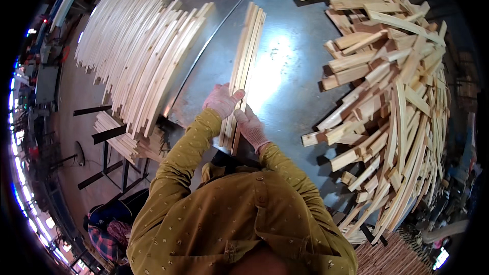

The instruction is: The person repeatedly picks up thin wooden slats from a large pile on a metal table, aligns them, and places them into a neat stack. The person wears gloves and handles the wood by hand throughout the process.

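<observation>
1. Mustard-yellow shirt (229, 224) with a small print fills the lower middle; both sleeves run up from it to the hands.
2. Left hand (221, 101), in a pinkish glove, grips a bundle of slats (244, 66) from the left side, thumb laid across the top, fingers closed around the edge.
3. Right hand (252, 128), gloved alike, clamps the same bundle from the right, a little lower down, fingers wrapped tight on it.
4. Bundle of slats: several thin pale wooden strips pressed together on edge, running from just before the chest up and away over the metal table (285, 86); the near end sits at the table's edge, the far end appears to rest on the sheet metal, though glare makes that hard to tell.
5. Left of the bundle, well apart, a neat stack (137, 56) of similar long strips lies fanned on the table, with a lower stack (122, 140) beneath it on a dark frame.
6. Right of the bundle, a loose heap (387, 102) of strips and short offcuts lies jumbled across the table's right side.
7. Bottom left, on the floor, a plaid cloth (104, 244) lies beside a dark bag.
</observation>
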A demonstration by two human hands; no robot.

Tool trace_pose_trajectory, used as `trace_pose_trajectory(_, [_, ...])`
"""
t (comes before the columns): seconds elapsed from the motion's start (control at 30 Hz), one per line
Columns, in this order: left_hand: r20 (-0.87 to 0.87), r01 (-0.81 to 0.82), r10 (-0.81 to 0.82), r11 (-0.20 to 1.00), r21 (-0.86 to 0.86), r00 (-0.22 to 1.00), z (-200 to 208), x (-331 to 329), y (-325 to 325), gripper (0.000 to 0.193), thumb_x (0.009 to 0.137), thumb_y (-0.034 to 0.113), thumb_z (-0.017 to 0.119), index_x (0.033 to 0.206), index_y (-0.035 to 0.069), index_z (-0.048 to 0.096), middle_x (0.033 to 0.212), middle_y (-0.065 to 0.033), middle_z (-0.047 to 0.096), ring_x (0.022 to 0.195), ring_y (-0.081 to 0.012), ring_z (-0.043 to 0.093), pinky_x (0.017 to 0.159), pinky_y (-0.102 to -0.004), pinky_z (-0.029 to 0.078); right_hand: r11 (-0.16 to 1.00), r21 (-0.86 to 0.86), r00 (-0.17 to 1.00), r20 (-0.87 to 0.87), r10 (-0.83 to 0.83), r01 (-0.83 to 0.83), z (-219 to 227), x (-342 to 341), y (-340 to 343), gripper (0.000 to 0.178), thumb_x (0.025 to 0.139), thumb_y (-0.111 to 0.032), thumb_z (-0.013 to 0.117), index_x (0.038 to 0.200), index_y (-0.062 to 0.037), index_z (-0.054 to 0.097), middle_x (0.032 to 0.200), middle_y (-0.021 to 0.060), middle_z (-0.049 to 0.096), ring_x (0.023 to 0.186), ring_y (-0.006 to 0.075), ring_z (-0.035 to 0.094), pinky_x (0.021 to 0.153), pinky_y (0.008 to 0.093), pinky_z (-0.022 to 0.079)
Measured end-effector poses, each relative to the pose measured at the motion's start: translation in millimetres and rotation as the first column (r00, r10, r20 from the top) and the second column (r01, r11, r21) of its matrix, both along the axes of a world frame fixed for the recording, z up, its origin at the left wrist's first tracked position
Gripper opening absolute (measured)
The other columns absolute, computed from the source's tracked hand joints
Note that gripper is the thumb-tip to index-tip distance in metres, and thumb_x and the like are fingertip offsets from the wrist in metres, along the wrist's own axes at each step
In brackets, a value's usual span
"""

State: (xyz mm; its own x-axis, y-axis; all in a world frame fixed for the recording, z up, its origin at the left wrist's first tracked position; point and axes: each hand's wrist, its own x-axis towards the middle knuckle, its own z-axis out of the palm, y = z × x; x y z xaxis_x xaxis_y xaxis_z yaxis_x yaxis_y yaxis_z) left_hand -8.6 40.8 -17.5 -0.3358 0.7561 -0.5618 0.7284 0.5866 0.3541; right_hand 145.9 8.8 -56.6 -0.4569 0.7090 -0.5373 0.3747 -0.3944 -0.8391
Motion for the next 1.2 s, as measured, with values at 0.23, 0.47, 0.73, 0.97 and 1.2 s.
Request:
trace_pose_trajectory(0.23, [-0.046, -0.115, 0.114, 0.993, -0.011, 0.992, 21.8, -3.4, -5.4, 0.103, 0.083, 0.045, 0.074, 0.159, 0.010, 0.013, 0.143, -0.0224, 0.045, 0.132, -0.0374, 0.048, 0.106, -0.0479, 0.044, 0.640, 0.037, 0.555, 0.538, 0.635, -0.767, 41.0, -28.6, 34.9, 0.055, 0.096, -0.050, 0.049, 0.128, -0.0077, 0.063, 0.119, 0.0157, 0.070, 0.113, 0.0310, 0.067, 0.095, 0.0447, 0.052])
trace_pose_trajectory(0.47, [0.962, -0.369, 0.169, 0.898, -0.240, -0.214, 10.1, -45.3, -18.5, 0.085, 0.086, 0.050, 0.073, 0.146, -0.002, 0.041, 0.119, -0.0175, 0.063, 0.102, -0.0260, 0.063, 0.085, -0.0360, 0.055, 0.955, -0.133, 0.885, -0.359, -0.297, 0.266, -23.6, 0.1, 55.8, 0.054, 0.095, -0.028, 0.064, 0.141, -0.0018, 0.051, 0.101, 0.0130, 0.065, 0.090, 0.0169, 0.063, 0.081, 0.0295, 0.053])
trace_pose_trajectory(0.73, [0.285, 0.069, -0.061, 0.997, -0.018, 0.957, 9.3, -48.4, -11.5, 0.062, 0.099, 0.052, 0.043, 0.146, 0.011, 0.043, 0.112, -0.0193, 0.068, 0.101, -0.0320, 0.067, 0.083, -0.0416, 0.054, 0.970, 0.197, 0.971, 0.165, -0.175, 0.141, 13.2, -50.1, 101.0, 0.081, 0.089, -0.052, 0.059, 0.149, -0.0036, 0.038, 0.125, 0.0194, 0.067, 0.114, 0.0361, 0.063, 0.100, 0.0397, 0.046])
trace_pose_trajectory(0.97, [-0.045, 0.146, -0.141, 0.978, 0.152, 0.989, -8.0, -25.5, -25.0, 0.104, 0.085, 0.076, 0.055, 0.153, 0.001, 0.028, 0.128, -0.0275, 0.058, 0.119, -0.0337, 0.060, 0.095, -0.0409, 0.051, 0.817, 0.312, 0.772, 0.592, 0.232, -0.485, -2.9, -22.9, 92.5, 0.065, 0.095, -0.060, 0.041, 0.133, -0.0073, 0.049, 0.113, 0.0242, 0.068, 0.108, 0.0408, 0.064, 0.096, 0.0471, 0.047])
trace_pose_trajectory(1.2, [-0.047, -0.230, 0.228, 0.973, -0.032, 0.973, 18.1, 10.1, -28.5, 0.100, 0.079, 0.039, 0.073, 0.156, 0.004, 0.018, 0.138, -0.0246, 0.052, 0.125, -0.0384, 0.055, 0.102, -0.0462, 0.047, 0.311, 0.924, 0.926, -0.099, -0.364, 0.221, 125.1, 99.5, 21.7, 0.058, 0.083, -0.003, 0.078, 0.135, 0.0068, 0.056, 0.131, 0.0196, 0.063, 0.121, 0.0284, 0.060, 0.104, 0.0386, 0.049])
